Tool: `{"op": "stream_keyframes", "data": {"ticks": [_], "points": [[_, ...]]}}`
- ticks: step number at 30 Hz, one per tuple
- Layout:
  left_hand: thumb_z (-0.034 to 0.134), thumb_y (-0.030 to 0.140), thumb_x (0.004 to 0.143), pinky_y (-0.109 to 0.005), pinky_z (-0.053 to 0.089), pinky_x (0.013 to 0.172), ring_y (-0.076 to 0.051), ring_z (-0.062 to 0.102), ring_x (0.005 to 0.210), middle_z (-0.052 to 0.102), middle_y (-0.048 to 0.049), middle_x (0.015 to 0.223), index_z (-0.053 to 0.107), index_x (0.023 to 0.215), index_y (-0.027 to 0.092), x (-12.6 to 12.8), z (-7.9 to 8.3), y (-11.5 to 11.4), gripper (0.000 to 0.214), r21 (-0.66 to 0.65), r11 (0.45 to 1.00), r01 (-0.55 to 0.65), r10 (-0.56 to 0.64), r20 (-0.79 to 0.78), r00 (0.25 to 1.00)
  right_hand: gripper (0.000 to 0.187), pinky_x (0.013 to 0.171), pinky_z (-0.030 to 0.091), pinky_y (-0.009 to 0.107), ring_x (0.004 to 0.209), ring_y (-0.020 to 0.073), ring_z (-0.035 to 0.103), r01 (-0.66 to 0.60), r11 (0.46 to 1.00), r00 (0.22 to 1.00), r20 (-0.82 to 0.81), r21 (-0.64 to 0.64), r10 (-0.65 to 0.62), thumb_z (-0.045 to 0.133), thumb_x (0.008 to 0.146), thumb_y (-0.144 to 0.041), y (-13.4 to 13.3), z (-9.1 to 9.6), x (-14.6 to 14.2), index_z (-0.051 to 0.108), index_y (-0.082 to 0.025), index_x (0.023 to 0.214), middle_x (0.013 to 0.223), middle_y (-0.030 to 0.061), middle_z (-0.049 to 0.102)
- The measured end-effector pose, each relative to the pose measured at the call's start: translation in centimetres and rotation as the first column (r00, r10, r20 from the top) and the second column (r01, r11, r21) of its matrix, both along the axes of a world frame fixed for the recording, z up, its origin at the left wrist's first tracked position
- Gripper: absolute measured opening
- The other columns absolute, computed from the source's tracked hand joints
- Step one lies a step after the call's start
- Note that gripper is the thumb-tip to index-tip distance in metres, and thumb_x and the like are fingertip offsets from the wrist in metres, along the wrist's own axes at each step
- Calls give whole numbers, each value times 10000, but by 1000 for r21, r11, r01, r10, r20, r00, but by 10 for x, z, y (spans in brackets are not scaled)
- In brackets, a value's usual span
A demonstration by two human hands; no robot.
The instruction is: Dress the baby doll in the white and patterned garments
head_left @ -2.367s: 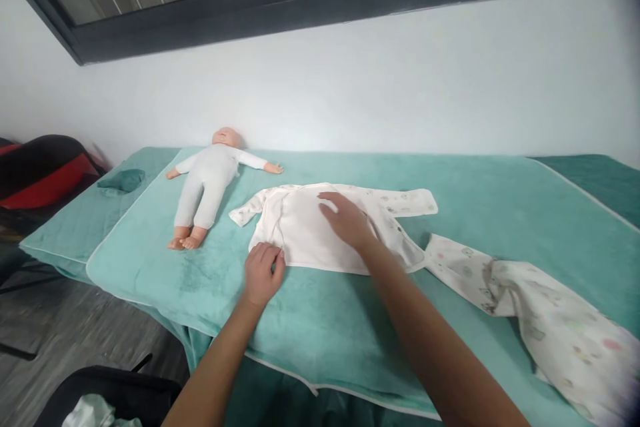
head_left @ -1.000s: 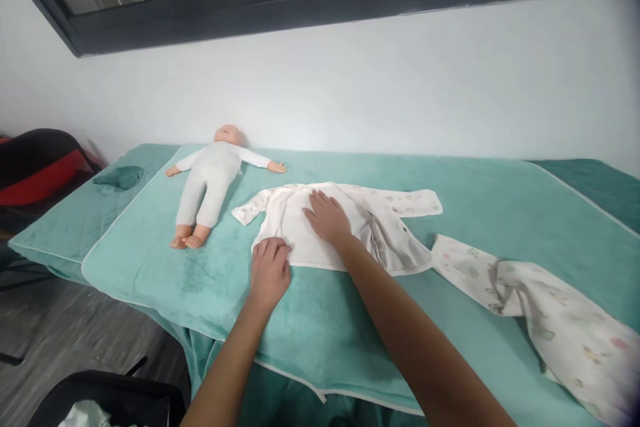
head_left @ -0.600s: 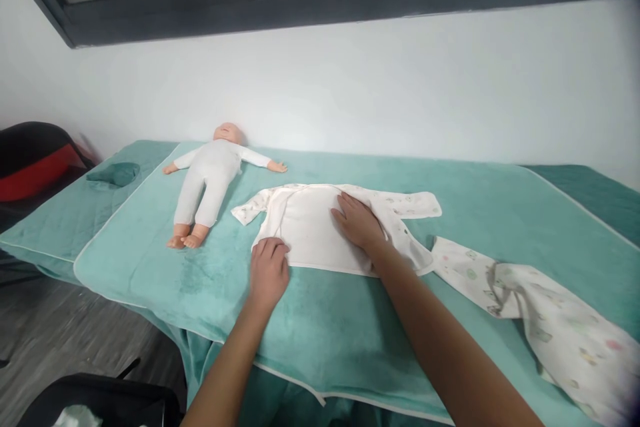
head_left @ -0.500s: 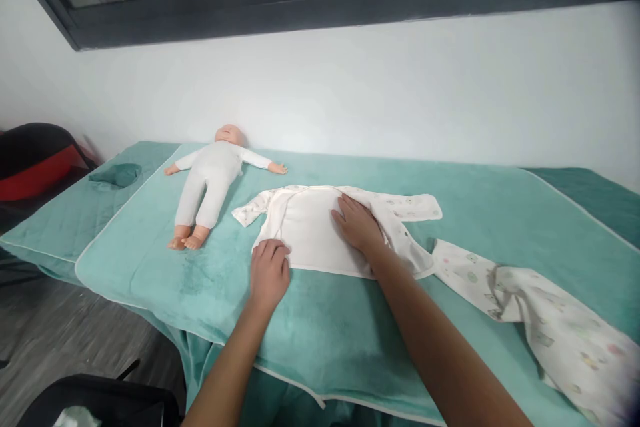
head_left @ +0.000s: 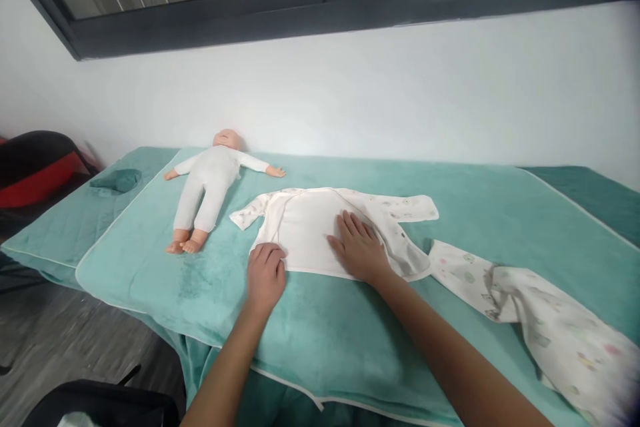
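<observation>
A white baby shirt [head_left: 305,230] lies spread with its front open on the green cover, its sleeves stretched out to both sides. My right hand [head_left: 363,250] rests flat on the shirt's inner side, right of its middle, fingers extended. At the shirt's lower left corner my left hand [head_left: 267,273] has its fingers curled together over the hem. The underside of that grip is hidden. Left of the shirt, a baby doll [head_left: 213,180] in a white body suit lies on its back, arms spread.
Printed baby trousers [head_left: 545,310] lie crumpled at the right, close to the shirt's corner. A green pillow [head_left: 117,180] with a hollow sits at the left end. Behind the bed cover [head_left: 475,200] rises a white wall [head_left: 350,100]. Dark chairs [head_left: 95,403] stand at the left and front.
My right hand has slid slightly toward me over the shirt, with its fingers a little more spread. My left hand stays at the corner; the view has shifted slightly.
</observation>
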State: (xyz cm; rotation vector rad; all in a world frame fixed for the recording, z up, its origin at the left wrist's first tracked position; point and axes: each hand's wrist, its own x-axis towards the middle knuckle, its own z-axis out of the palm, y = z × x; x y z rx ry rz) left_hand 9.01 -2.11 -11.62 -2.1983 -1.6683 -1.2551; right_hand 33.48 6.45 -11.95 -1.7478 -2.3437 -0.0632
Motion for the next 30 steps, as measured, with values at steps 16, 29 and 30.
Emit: {"op": "stream_keyframes", "data": {"ticks": [16, 29, 30], "points": [[507, 175, 969, -425, 501, 985, -236, 618, 1116, 675, -113, 1143, 626, 1128, 190, 2, 1, -5, 200, 40, 996, -79, 73, 130, 989, 574, 1246, 265, 447, 1542, 303, 320, -301, 951, 952, -80, -62, 296, 287, 1060, -290, 34, 20, -107, 398, 0, 1544, 1650, 214, 353], [630, 240, 836, -374, 537, 842, -203, 649, 817, 722, -32, 907, 701, 1202, 224, -71, 21, 66, 373, -321, 867, -382, 491, 410, 769, 617, 1252, 254, 447, 1551, 310, 291, -377, 921, 921, -142, -102, 362, 335, 1061, -374, 62, 15, -106, 378, -2, 1552, 1652, 215, 347], [588, 198, 837, -385, 538, 889, -214, 662, 887, 737, -45, 944, 736, 1075, 216, -74, 21, 68, 281, -263, 889, -375, 455, 417, 787, 649, 1258, 245, 455, 1562, 315, 269, -392, 913, 916, -138, -116, 376, 355, 1057, -403, 61, 16, -106, 353, 1, 1565, 1664, 222, 317]]}}
